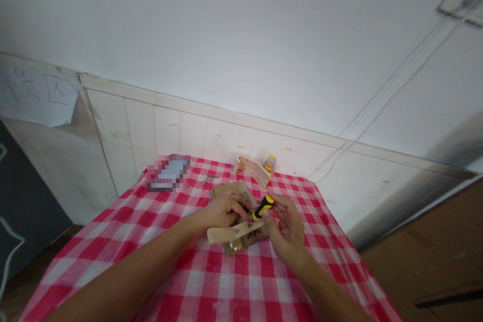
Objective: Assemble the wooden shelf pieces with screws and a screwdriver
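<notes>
My right hand [289, 224] is closed around a yellow and black screwdriver [263, 206], its tip slanting down to the left. That tip meets a pale curved wooden piece [222, 234] with a dark metal fastener in it. Bent fingers of my left hand [228, 209] press on the wooden piece's far side, close by the screwdriver tip; what lies between the fingertips is hidden. Beneath both hands is a brown printed package [236, 247], partly covered by the wood. A second curved wooden piece [251, 167] rests at the back of the table.
A red and white checked cloth [211, 287] covers the table. Several small metal parts [209, 179] lie at the back left, near a blurred flat rectangular item [168, 173]. A small yellow-capped bottle [270, 162] stands against the white wall [241, 60].
</notes>
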{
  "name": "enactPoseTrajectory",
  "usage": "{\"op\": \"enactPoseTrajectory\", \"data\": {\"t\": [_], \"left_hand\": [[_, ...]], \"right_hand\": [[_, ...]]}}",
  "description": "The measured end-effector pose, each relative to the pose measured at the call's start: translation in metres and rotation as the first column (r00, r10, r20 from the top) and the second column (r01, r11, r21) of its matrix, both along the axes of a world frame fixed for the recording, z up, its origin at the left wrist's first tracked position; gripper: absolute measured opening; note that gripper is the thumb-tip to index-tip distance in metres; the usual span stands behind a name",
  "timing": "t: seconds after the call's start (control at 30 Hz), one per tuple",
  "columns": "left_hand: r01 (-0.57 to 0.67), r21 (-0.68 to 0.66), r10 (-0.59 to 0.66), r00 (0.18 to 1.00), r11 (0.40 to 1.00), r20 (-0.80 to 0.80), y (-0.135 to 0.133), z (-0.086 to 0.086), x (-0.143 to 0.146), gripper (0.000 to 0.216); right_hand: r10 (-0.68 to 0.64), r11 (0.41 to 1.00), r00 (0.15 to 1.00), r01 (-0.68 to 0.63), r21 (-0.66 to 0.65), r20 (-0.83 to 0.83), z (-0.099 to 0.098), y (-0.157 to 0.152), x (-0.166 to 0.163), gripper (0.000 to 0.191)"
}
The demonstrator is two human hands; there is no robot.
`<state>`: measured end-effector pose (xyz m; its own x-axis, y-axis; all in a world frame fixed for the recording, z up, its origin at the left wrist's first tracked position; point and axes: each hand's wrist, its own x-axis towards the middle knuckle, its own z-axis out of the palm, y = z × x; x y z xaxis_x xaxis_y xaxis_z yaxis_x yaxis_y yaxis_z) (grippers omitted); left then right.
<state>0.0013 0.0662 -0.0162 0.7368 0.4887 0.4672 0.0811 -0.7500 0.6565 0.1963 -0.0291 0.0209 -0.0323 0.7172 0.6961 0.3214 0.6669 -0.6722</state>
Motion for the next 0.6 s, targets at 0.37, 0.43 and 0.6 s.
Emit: {"op": "enactPoseTrajectory", "data": {"t": [0.37, 0.43, 0.6], "left_hand": [[0.005, -0.002, -0.005, 1.000, 1.000, 0.018, -0.0003, 0.0012, 0.0006, 0.031], [0.006, -0.003, -0.006, 1.000, 1.000, 0.019, 0.0000, 0.0012, 0.0009, 0.032], [0.014, -0.001, -0.014, 1.000, 1.000, 0.022, 0.0000, 0.0004, 0.0014, 0.032]], "right_hand": [[-0.081, 0.997, 0.996, 0.080, 0.023, 0.034, -0.0074, 0.0028, 0.0022, 0.032], [-0.105, 0.994, 0.994, 0.104, 0.040, 0.035, -0.0071, 0.0032, 0.0013, 0.032], [-0.133, 0.987, 0.991, 0.131, 0.090, 0.020, -0.0070, 0.0050, 0.0002, 0.031]]}}
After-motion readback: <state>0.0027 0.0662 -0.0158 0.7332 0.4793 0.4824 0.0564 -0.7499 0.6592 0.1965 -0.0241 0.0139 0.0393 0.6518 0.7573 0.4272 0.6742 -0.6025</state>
